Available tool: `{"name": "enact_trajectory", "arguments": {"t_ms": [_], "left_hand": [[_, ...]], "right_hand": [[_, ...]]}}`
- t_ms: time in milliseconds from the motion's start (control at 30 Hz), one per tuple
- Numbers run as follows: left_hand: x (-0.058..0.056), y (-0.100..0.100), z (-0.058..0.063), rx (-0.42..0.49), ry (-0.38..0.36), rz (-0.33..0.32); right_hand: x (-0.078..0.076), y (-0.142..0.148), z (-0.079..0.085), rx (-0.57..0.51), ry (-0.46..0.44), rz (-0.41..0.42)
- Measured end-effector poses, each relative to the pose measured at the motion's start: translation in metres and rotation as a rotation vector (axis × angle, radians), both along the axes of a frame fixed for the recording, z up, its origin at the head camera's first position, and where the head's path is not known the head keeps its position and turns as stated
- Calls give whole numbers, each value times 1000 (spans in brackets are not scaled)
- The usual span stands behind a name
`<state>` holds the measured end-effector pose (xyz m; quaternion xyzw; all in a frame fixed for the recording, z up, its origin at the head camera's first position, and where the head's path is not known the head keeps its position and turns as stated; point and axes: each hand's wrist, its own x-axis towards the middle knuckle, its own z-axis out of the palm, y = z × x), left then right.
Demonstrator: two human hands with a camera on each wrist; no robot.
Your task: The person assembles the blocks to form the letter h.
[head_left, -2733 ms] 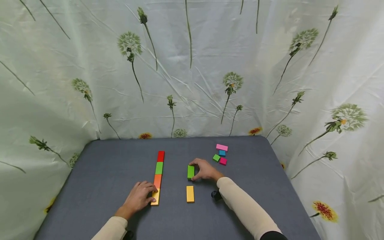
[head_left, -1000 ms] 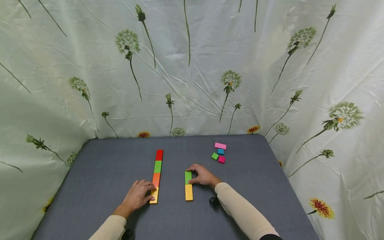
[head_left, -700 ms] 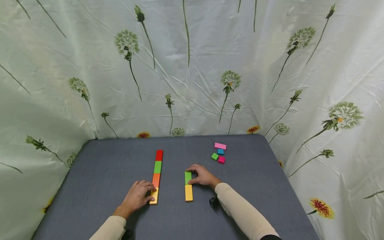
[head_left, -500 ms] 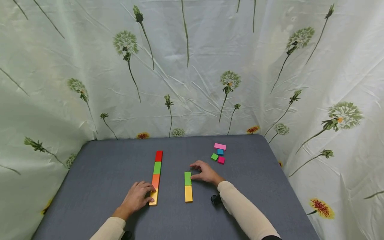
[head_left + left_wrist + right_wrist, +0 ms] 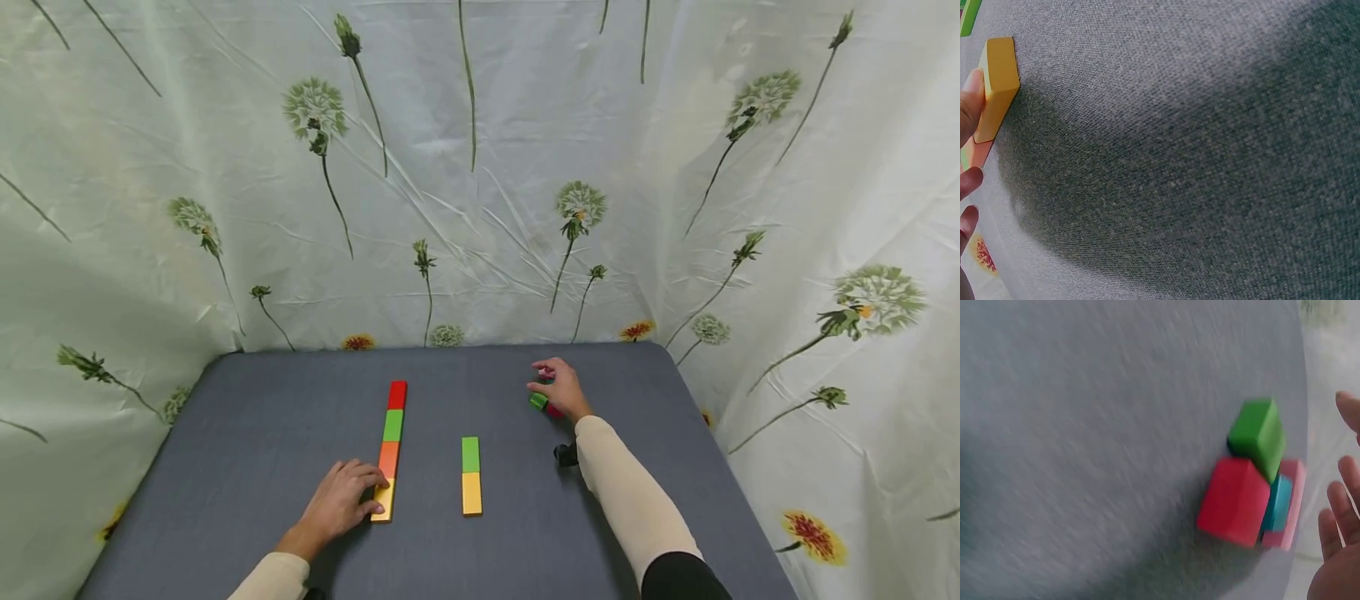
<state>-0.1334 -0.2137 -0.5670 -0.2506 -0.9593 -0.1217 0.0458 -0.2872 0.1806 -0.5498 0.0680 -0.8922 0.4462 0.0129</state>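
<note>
My left hand (image 5: 337,502) rests on the nearest block of a row, a yellow block (image 5: 382,502), with thumb and index fingertip on its top. In the left wrist view the thumb lies against that yellow block (image 5: 1002,69), and the other fingers hang loosely bent. Beyond it in the row lie an orange block (image 5: 388,457), a green block (image 5: 393,425) and a red block (image 5: 397,394). My right hand (image 5: 562,390) is over the loose blocks at the back right, fingers and thumb apart. The right wrist view shows a green block (image 5: 1254,431), crimson block (image 5: 1232,500), teal block (image 5: 1279,503) and pink block (image 5: 1294,487) below it.
A second, shorter row stands right of the first: a green block (image 5: 470,454) end to end with a yellow block (image 5: 472,495). The grey cloth-covered table (image 5: 262,433) reaches back to a flower-patterned curtain (image 5: 495,208).
My right hand set the green block against the yellow one in the shorter row, let go, and moved back and right to the loose blocks. My left hand stayed on its row.
</note>
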Motion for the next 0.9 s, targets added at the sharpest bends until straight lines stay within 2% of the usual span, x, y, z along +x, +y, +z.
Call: {"name": "enact_trajectory", "arguments": {"t_ms": [133,367,600,767,900], "left_hand": [[1,-2,0,2,-6,-10],[1,-4,-3,31,11,-45],[1,-4,-6,39,18,-46],[0,-4,-5,37,13,-44],[-1,-5,-3,26,-11,-31]], "right_hand": [[-13,9,0,53,-3,-77],[-23,13,-5,142,-63,-159],[-27,14,-14,112,-138,-202],[-29,14,-17,50,-184,-224],[-33,11,-16,45,-216,-245]]}}
